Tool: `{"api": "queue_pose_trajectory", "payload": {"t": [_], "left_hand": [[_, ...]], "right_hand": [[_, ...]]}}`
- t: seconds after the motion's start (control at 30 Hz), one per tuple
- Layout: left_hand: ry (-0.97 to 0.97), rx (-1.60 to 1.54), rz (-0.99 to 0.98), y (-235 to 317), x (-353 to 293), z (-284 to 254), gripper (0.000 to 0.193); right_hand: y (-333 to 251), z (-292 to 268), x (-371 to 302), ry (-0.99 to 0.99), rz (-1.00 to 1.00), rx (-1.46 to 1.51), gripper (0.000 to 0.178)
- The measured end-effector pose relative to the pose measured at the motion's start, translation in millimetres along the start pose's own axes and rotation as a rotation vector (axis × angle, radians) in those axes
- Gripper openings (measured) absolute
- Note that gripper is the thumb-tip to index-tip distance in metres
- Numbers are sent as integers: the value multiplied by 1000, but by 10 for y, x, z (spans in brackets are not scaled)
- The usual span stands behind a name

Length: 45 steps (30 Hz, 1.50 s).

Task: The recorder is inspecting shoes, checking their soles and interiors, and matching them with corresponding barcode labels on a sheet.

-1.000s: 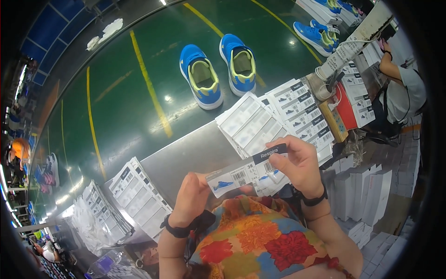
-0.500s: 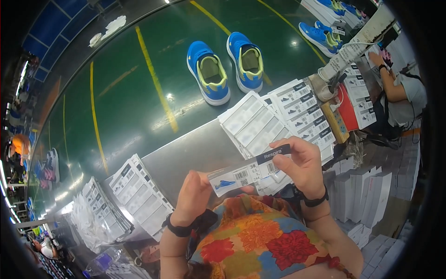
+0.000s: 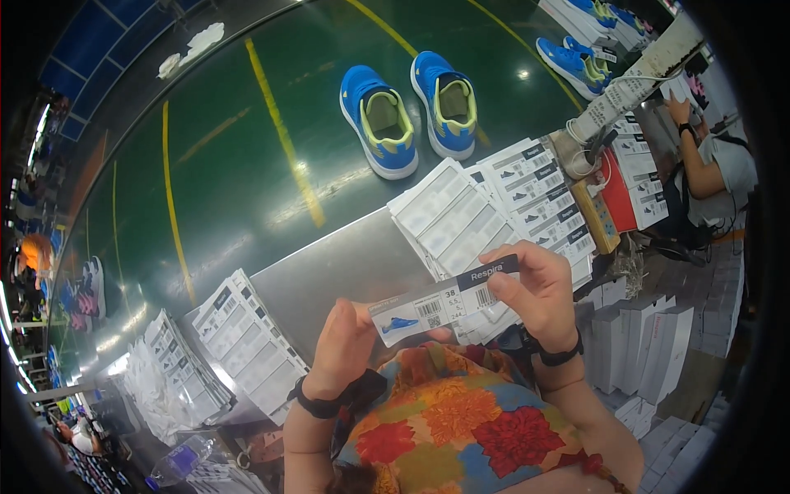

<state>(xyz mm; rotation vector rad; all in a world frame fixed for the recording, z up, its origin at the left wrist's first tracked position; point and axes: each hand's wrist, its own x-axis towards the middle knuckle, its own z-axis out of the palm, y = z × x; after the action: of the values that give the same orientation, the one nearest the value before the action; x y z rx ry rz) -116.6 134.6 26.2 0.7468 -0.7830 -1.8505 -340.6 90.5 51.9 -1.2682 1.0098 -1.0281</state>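
Observation:
Between my two hands is a long printed label (image 3: 434, 306), black at its right end, with a small blue shoe picture at its left. My left hand (image 3: 341, 342) pinches the left end; its fingertips are partly hidden behind the label. The thumb and fingers of my right hand (image 3: 533, 288) grip the black end. Beyond it, stacked label sheets (image 3: 457, 210) lie on the metal ledge, beside more sheets printed with shoe pictures (image 3: 539, 198). A pair of blue shoes with lime linings, a left one (image 3: 380, 123) and a right one (image 3: 445, 105), stands on the green belt.
The green conveyor belt (image 3: 222, 206) with yellow lines runs past the metal ledge (image 3: 317, 288). More label stacks (image 3: 251, 342) lie at left, near a plastic bottle (image 3: 181, 461). White boxes (image 3: 642, 337) stand at right. A co-worker's arm (image 3: 698, 160) shows beyond a post (image 3: 634, 90).
The blue shoes have shifted slightly right and away along the belt. At far right, the co-worker's hand has moved up. My hands hold the label almost still.

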Motion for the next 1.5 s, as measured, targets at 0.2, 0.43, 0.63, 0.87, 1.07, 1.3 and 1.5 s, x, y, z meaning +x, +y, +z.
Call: {"api": "queue_pose_trajectory", "payload": {"t": [0.2, 0.43, 0.63, 0.87, 1.07, 1.3, 1.5], "left_hand": [[7, 33, 8, -100, -51, -133, 86], [0, 31, 21, -46, -57, -49, 85], [-113, -9, 13, 6, -67, -120, 76], [-70, 65, 11, 7, -134, -120, 75], [-33, 100, 16, 42, -150, -58, 74], [-7, 106, 11, 1, -160, -54, 74], [37, 126, -19, -8, -187, -103, 73]], "right_hand": [[-17, 5, -14, -9, 3, 9, 12], [-37, 13, -36, -3, 16, 28, 11], [-29, 19, -43, -9, 26, 44, 11], [-32, 37, -47, -9, 42, 49, 9], [-17, 30, -53, -15, 41, 43, 8], [5, -26, -80, -51, 52, 14, 18], [-22, 43, -52, -5, 61, 61, 8]]}}
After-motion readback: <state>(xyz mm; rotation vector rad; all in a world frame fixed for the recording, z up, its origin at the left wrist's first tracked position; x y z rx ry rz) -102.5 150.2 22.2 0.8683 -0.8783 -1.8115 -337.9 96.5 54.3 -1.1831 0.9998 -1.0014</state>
